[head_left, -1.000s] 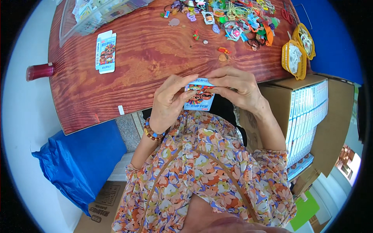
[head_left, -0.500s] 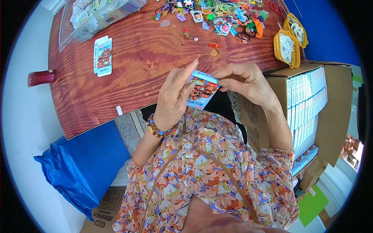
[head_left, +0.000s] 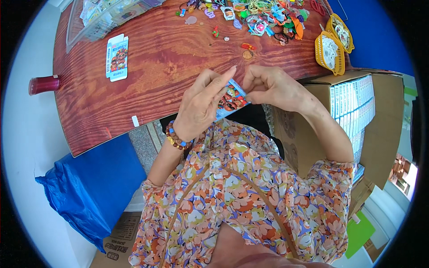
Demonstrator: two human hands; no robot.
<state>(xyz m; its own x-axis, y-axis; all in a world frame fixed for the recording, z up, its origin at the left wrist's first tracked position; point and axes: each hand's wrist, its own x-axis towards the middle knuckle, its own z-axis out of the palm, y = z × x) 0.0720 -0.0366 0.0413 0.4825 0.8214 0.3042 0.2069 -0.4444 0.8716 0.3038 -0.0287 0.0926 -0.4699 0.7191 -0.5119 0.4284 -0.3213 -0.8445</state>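
Just past the table's front edge, a small light-blue cardboard box (head_left: 231,100) printed with cartoon figures is held tilted between my hands. My left hand (head_left: 197,106), with a bead bracelet at the wrist, grips its left side, the index finger pointing up along it. At the upper right edge, my right hand (head_left: 277,91) pinches the box with thumb and curled fingers. Those fingers partly cover the corner there. On the table to the left lies a flattened-looking box (head_left: 117,58) of the same print, its end flaps out.
A colourful heap of small trinkets and cords (head_left: 268,20) covers the far table. Yellow baskets (head_left: 330,67) with white packets stand at the right. Below them, a carton (head_left: 384,129) holds rows of boxes. A clear bin (head_left: 96,27), a red jar (head_left: 44,85) and a blue bag (head_left: 96,187) are leftward.
The box has turned slightly, and its printed top edge shows less than before. My right hand has shifted a little and its elbow has swung outward. The whole view has moved slightly.
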